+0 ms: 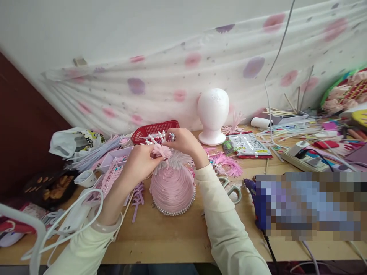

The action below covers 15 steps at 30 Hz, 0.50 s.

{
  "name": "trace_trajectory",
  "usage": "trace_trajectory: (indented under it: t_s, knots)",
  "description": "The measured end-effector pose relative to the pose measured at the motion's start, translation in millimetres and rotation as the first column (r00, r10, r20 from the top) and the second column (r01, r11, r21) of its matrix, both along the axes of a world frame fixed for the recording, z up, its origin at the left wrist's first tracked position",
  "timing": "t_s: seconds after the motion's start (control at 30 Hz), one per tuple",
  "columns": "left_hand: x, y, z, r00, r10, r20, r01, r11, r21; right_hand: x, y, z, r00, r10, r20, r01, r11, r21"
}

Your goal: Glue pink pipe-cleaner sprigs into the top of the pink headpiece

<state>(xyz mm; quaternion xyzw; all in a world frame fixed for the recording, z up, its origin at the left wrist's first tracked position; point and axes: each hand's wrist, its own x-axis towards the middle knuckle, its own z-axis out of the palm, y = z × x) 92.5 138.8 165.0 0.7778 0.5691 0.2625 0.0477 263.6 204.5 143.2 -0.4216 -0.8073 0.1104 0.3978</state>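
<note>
A dome-shaped pink headpiece (172, 187) of fine curved strands rests on the table, a string of pearl beads (175, 212) edging its near rim. Over its far side, my left hand (143, 160) is closed in a pinch on a fluffy pink piece (162, 151). My right hand (185, 143) reaches across beside it, its fingers bent together close to white pearl sprays (156, 136); what lies between those fingertips is hidden. Pale, whitish fringe (180, 158) shows below the right hand, at the headpiece's top.
Behind stand a red basket (142, 131) and a white foam head (213, 114). Pink tassels (229, 164), scissors (235, 194) and a blue glue gun (259, 206) lie to the right. Purple fuzzy strips (138, 198) and a looped white cable (97, 194) are at left.
</note>
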Motion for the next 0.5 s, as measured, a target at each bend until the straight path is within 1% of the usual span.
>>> trace_trajectory:
  t_s: [0.13, 0.3, 0.5]
  knots:
    - [4, 5, -1.8, 0.999, 0.025, -0.045, -0.025, 1.000, -0.009, 3, 4, -2.9, 0.998, 0.050, -0.038, -0.051, 0.999, -0.017]
    - [8, 9, -3.5, 0.994, 0.031, -0.107, -0.032, 0.999, -0.006, 5, 3, -2.6, 0.998, 0.043, -0.048, -0.044, 0.998, -0.036]
    - [11, 14, -8.3, 0.992, 0.043, -0.119, -0.045, 0.999, -0.012, 5, 0, 0.1, 0.999, 0.035, -0.012, -0.036, 0.998, -0.050]
